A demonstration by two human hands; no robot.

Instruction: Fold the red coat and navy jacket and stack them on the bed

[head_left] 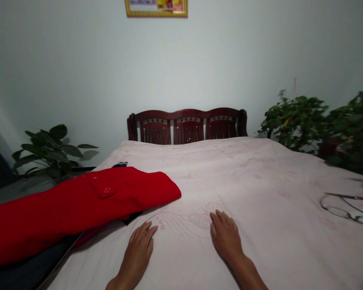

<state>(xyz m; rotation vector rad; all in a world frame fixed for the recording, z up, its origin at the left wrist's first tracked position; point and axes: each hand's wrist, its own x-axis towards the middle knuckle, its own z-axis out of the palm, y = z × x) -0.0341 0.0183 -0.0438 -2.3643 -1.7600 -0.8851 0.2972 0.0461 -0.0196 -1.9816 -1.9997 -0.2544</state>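
Observation:
A pale pink cloth [254, 193] with faint flower patterns covers the wide surface in front of me. My left hand [139, 249] lies flat on it, palm down, holding nothing. To the right, my right hand [225, 233] rests on the same cloth in the same way, its fingers stretched forward. A red garment [133, 187] with a buttoned flap lies folded at the left, just beyond my left hand and apart from it. Dark fabric [33, 257] shows beneath its near side.
Eyeglasses [339, 211] and a thin, pointed tool [347, 196] lie at the right edge. A dark red wooden seat back [187, 127] stands behind the cloth. Leafy plants flank it, one left [51, 149] and others right [299, 121]. A gold-framed picture [157, 15] hangs above.

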